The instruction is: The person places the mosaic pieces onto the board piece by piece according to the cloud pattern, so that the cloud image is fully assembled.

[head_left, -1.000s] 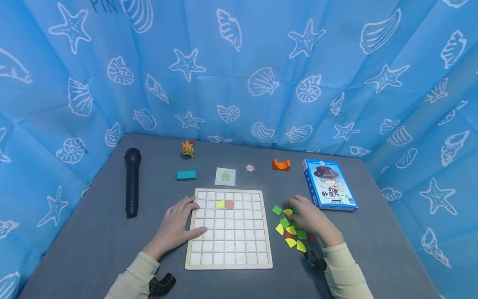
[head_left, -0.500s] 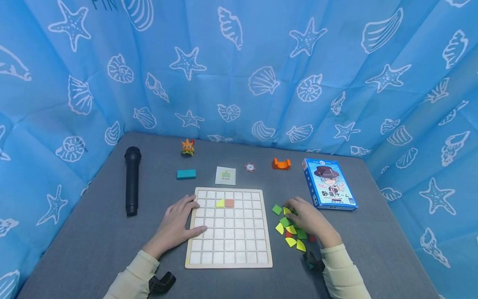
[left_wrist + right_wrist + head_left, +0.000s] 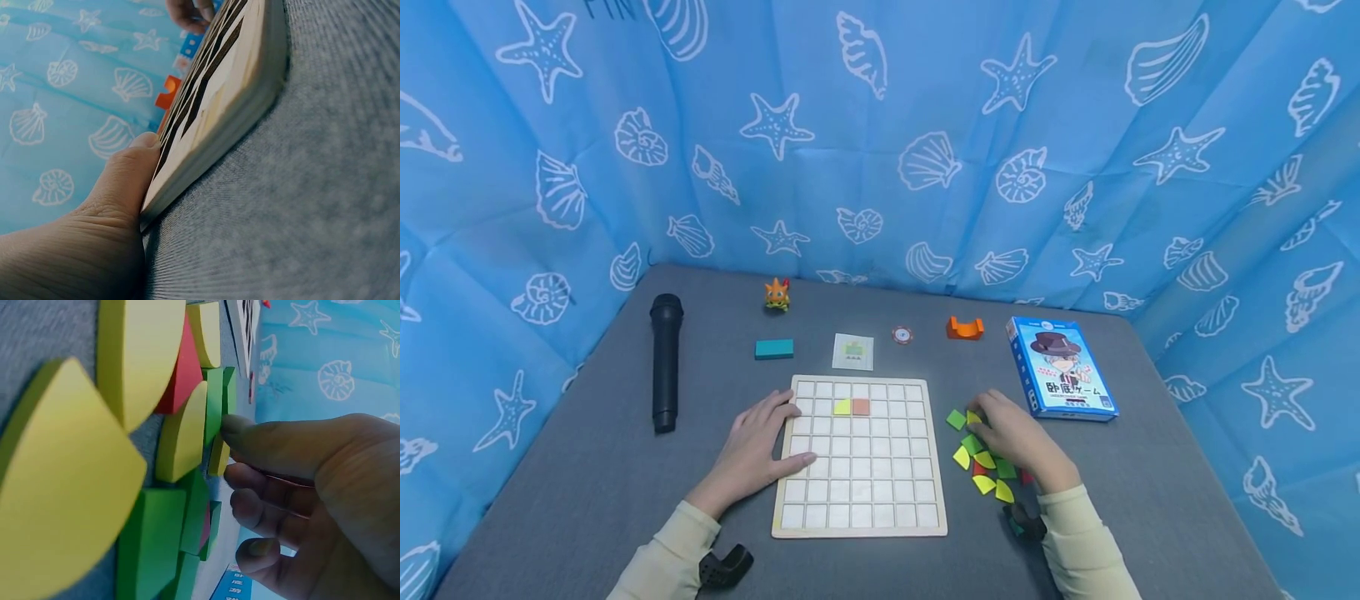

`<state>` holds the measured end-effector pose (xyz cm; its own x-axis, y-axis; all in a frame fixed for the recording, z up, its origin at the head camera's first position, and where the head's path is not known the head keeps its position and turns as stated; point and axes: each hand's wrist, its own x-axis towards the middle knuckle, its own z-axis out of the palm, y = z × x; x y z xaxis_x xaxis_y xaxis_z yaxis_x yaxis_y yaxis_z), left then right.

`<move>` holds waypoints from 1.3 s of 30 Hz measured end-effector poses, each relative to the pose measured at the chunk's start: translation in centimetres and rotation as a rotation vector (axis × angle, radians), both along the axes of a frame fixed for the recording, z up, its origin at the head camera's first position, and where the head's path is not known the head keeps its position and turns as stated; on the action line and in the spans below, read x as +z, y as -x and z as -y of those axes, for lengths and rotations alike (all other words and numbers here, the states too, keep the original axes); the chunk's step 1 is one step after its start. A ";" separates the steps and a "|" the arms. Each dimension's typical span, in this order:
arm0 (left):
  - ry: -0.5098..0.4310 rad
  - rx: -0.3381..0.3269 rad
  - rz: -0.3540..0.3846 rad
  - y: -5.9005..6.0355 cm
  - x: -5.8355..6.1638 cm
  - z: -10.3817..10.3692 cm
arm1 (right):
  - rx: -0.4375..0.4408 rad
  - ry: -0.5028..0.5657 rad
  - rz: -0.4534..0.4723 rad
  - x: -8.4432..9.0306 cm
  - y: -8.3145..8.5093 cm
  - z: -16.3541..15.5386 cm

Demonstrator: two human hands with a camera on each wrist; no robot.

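My right hand (image 3: 1017, 442) fingers (image 3: 262, 440) are curled onto a yellow piece (image 3: 219, 456) at the far edge of the loose pile of pieces (image 3: 985, 467); whether it is pinched or only touched I cannot tell. My left hand (image 3: 752, 454) lies flat, fingers relaxed, steadying the grid board (image 3: 859, 500) on the worktop (image 3: 587, 483). Judgement: isolate one piece, lift cleanly, keep neighbours undisturbed.

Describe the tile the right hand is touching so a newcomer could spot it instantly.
Start at the wooden grid board in the middle of the grey table. Just off its right edge lies a heap of green, yellow and red tiles. The right hand touches the yellow tile at the heap's far end, beside a lone green square tile.
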<state>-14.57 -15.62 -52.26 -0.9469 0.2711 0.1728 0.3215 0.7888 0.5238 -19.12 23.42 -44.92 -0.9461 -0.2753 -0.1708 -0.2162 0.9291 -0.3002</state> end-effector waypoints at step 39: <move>0.038 0.035 0.066 0.0 0.4 0.0 | 0.240 0.066 -0.142 0.6 0.8 8.1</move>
<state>-14.59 -15.63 -51.90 -0.9647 0.2433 0.1005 0.2598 0.8184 0.5126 -19.94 15.37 -44.29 -0.8658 -0.5001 -0.0155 -0.4715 0.8259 -0.3090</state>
